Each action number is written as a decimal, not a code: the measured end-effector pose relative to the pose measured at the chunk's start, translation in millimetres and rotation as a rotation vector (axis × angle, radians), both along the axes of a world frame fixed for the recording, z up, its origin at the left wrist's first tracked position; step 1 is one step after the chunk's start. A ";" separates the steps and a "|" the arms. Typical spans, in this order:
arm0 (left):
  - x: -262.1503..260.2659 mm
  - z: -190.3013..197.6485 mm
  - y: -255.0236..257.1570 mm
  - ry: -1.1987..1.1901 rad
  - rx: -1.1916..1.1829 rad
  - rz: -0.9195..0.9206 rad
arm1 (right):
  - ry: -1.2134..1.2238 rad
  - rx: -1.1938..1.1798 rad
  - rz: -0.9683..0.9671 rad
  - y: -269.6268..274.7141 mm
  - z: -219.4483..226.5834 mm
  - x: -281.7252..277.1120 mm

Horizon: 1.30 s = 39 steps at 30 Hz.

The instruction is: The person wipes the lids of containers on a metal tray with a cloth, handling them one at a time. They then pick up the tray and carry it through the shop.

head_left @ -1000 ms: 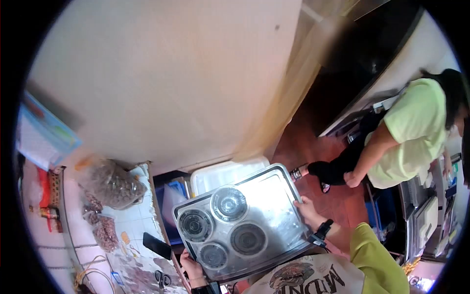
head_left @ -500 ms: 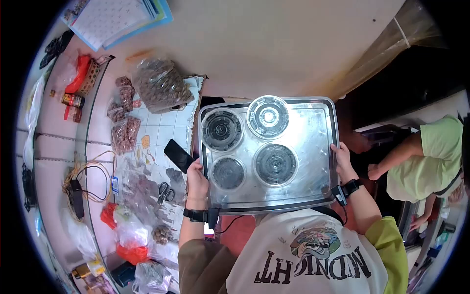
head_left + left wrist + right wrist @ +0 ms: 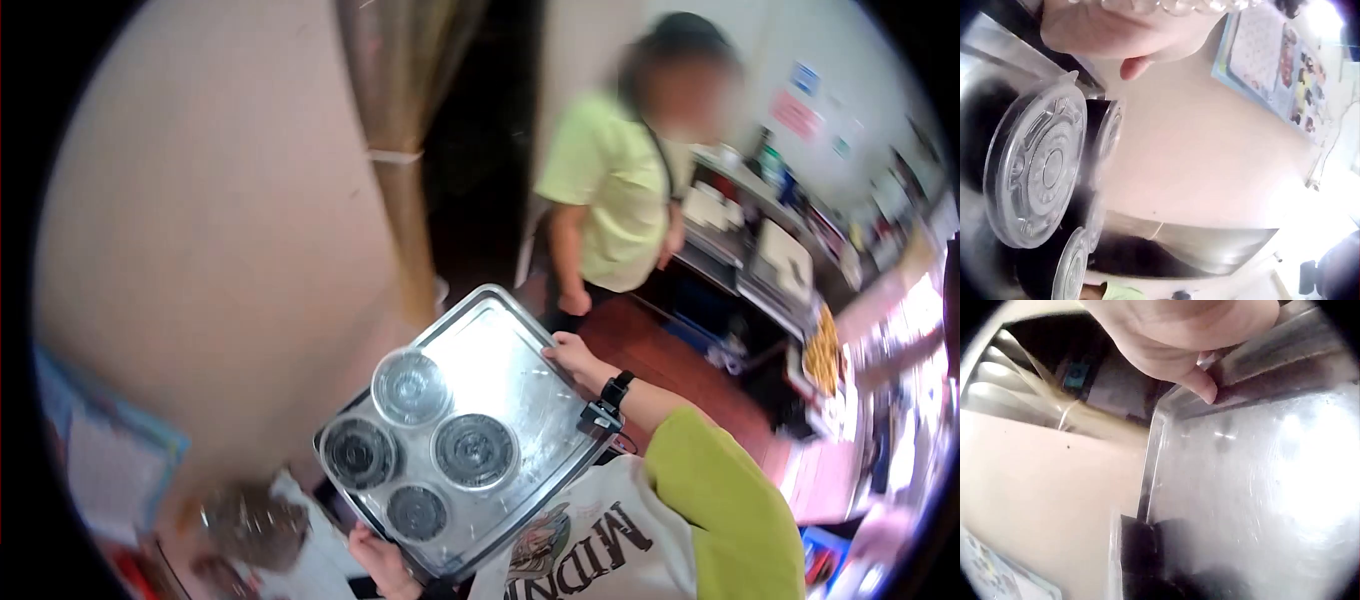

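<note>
A rectangular metal tray (image 3: 505, 350) with a raised rim is held between both hands, slanting across the head view. On its left half stand several round tubs with clear lids (image 3: 475, 450) and dark contents; one lid (image 3: 1041, 165) looms large in the left wrist view. My left hand (image 3: 382, 562) grips the tray's near left edge. At the opposite edge, my right hand (image 3: 575, 362) holds the rim, its thumb (image 3: 1200, 384) lying over the inner side in the right wrist view. The tray's right half is bare metal.
Ahead stands a person in a light green shirt (image 3: 615, 190), just beyond the tray. A tied curtain (image 3: 400, 190) hangs beside a dark doorway (image 3: 485, 170). Shelving with appliances (image 3: 775, 265) lines the right. At lower left, a filled plastic bag (image 3: 255, 525) rests on a table.
The view has swung right, away from the table with bags and scissors, towards the doorway and the other person. Both hands keep hold of the tray, and the tubs stay on it.
</note>
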<state>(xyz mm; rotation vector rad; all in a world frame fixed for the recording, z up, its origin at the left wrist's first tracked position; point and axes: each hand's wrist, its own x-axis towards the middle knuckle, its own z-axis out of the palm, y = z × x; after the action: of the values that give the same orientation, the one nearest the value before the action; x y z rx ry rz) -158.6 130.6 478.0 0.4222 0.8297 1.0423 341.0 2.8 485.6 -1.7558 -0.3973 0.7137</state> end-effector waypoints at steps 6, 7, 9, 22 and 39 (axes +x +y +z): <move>92.4 -20.4 137.7 -0.076 -0.053 -0.394 | 0.020 -0.005 -0.401 -31.3 -18.2 25.7; 121.1 -2.2 142.9 -0.027 -0.026 -0.381 | 0.067 0.022 -0.466 -36.2 -11.6 22.1; 152.1 41.6 128.1 0.241 0.246 -0.460 | 0.100 0.016 -0.560 -43.9 0.5 18.5; 326.6 -34.9 199.2 0.383 1.408 -0.879 | 0.022 0.120 -1.123 -127.1 -90.0 6.4; 625.2 9.8 -209.1 0.157 0.536 -1.797 | -0.105 0.159 -1.668 -549.8 -22.1 -30.7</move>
<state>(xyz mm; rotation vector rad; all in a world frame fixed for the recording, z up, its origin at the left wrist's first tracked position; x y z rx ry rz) 466.6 -78.5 487.7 1.3491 0.0355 -0.5097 310.3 -546.9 463.5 -1.3596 0.8904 -0.5980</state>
